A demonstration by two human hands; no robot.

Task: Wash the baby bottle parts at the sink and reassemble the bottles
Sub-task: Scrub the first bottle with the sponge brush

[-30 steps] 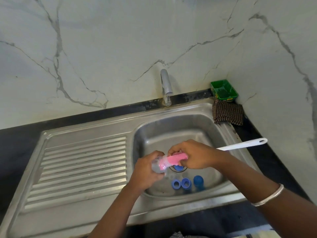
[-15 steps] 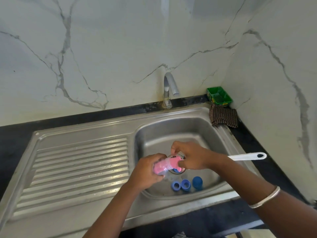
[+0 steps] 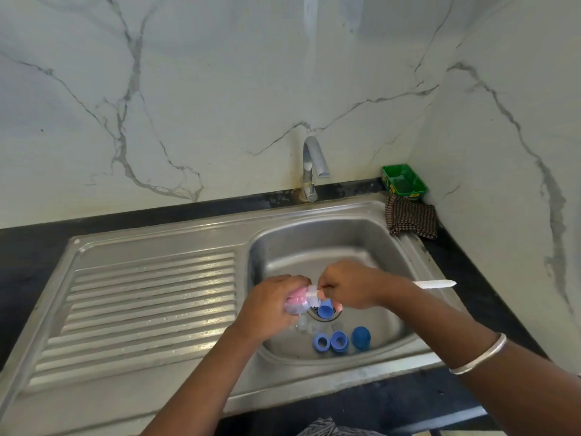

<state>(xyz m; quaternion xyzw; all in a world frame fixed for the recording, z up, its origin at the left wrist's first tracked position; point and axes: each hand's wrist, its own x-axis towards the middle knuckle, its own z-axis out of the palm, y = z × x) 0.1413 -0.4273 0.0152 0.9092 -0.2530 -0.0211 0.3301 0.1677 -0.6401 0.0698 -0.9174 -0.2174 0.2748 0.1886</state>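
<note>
Left hand grips a clear plastic bottle with pink brush inside; right hand grips its white handle above the steel sink holding blue caps.

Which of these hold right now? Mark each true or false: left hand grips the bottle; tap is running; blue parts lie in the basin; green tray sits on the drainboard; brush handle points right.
1. The left hand grips the clear bottle: true.
2. The tap is running: false, no stream shows.
3. Blue parts lie in the sink basin: true.
4. The green tray sits on the drainboard: false, it is in the back right corner.
5. The white brush handle points right: true.
</note>
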